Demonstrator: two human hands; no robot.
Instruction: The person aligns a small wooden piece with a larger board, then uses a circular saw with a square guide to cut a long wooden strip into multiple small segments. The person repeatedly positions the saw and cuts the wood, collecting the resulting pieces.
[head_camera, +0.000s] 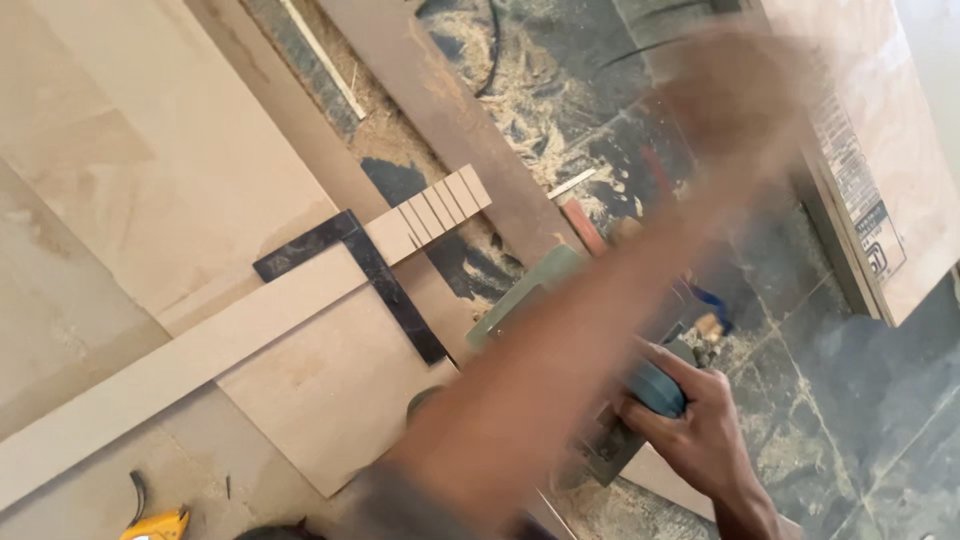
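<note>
The right hand (700, 425) clamps the handle of a grey-green handheld power saw (590, 400) on the dusty floor (860, 400). The blurred left hand (735, 90) sweeps above; its fingers cannot be told. Cutting of the notched pale wooden strip (250, 330) seems paused; next calls for realigning the saw.

right hand (690, 425) clenched, left arm (600, 320) outstretched, blurred

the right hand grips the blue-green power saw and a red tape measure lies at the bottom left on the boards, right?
Not quite: the tape measure at the bottom left is yellow, not red, as the head view shows. The rest holds: the right hand grips the blue-green power saw, and the tape measure lies on the pale wooden boards.
</note>
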